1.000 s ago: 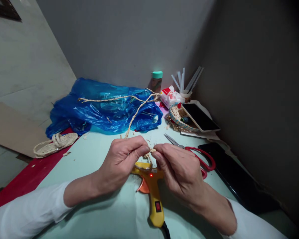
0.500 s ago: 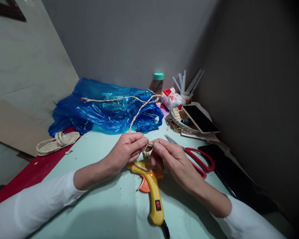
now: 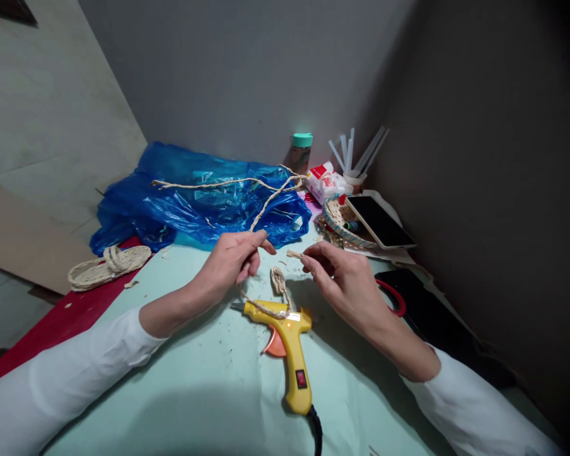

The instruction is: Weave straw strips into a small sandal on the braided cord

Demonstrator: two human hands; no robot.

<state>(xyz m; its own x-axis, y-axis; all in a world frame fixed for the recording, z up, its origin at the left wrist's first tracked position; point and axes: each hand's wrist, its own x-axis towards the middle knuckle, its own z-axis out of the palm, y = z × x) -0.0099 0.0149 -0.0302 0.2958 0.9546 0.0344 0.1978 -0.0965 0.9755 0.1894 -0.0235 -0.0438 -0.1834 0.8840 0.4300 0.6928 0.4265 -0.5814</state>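
Observation:
My left hand (image 3: 232, 259) is closed in a pinch on a braided straw cord (image 3: 266, 206) that runs up over the blue plastic bag (image 3: 194, 202). My right hand (image 3: 342, 278) pinches a short straw piece (image 3: 294, 254) between thumb and fingers. Between the hands a small knotted coil of the cord (image 3: 278, 280) lies on the pale green table, trailing over a yellow glue gun (image 3: 285, 335) whose switch shows red.
Red-handled scissors (image 3: 394, 301) lie partly hidden behind my right hand. A woven basket (image 3: 339, 228) with a phone (image 3: 377, 221) on it, a snack packet (image 3: 327, 182), a jar with a green lid (image 3: 300, 152) and glue sticks in a cup (image 3: 356, 158) stand at the back right. A coiled straw mat (image 3: 107, 266) lies left.
My hands have moved apart and further from me. The knotted coil has dropped onto the table above the glue gun, and my right hand now holds only a short straw piece.

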